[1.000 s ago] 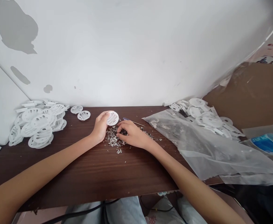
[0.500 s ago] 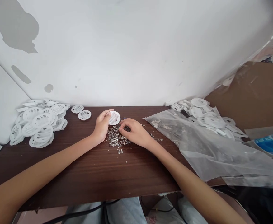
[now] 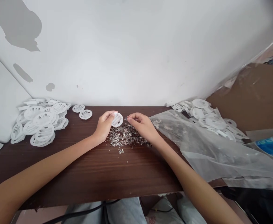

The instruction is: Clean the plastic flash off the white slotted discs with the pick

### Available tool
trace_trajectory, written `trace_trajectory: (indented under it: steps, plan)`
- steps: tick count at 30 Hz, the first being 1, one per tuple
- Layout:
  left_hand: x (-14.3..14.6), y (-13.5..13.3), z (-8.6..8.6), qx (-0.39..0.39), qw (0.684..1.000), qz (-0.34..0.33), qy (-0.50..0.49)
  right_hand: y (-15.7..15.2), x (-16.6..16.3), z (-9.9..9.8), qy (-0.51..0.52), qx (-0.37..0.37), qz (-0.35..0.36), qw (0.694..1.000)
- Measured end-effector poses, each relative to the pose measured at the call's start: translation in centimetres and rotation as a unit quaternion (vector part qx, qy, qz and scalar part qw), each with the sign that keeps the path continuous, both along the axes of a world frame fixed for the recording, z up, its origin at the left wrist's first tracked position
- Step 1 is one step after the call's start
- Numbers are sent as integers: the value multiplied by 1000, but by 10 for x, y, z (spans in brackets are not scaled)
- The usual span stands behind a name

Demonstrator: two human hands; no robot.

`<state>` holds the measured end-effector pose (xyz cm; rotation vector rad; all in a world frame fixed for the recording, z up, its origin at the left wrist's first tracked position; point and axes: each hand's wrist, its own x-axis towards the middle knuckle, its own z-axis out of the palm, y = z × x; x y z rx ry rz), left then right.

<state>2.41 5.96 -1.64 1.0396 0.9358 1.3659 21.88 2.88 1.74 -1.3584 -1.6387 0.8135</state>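
My left hand [image 3: 105, 125] grips a round white slotted plastic disc [image 3: 117, 119] by its left edge, thumb on the face turned toward me. Just right of the disc is my right hand [image 3: 143, 125], its thumb and forefinger pinched together. A tiny piece seems to show at those fingertips, too small to name. Below both hands a heap of small shiny metal clips [image 3: 124, 136] is spread on the dark wooden table [image 3: 99, 174]. A few clips lie apart in front of the heap.
Many similar slotted discs are piled [image 3: 43, 123] at the left, with two loose discs [image 3: 85, 114] beside them. More white plastic parts [image 3: 211, 118] lie at the right, partly in a clear plastic bag [image 3: 211, 155]. A white wall [image 3: 131, 56] stands behind the table.
My right hand has lifted off the metal clips and moved up and right, uncovering more of the heap. My left hand still holds the disc in nearly the same place.
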Motion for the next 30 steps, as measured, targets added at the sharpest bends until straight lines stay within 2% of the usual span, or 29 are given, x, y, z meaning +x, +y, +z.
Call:
trace_trajectory:
  steps: [3, 6, 11, 30]
  plan:
    - [0, -1, 0, 17, 998, -26, 51, 2, 0, -1, 54, -28, -10, 998]
    - [-1, -2, 2, 24, 997, -30, 61, 0, -3, -1, 76, -30, 3, 997]
    - [0, -5, 5, 27, 997, -42, 61, -5, -11, -1, 61, -35, 18, 997]
    - [-2, -9, 10, 10, 994, -87, 64, -4, -16, -10, 87, -22, -32, 995]
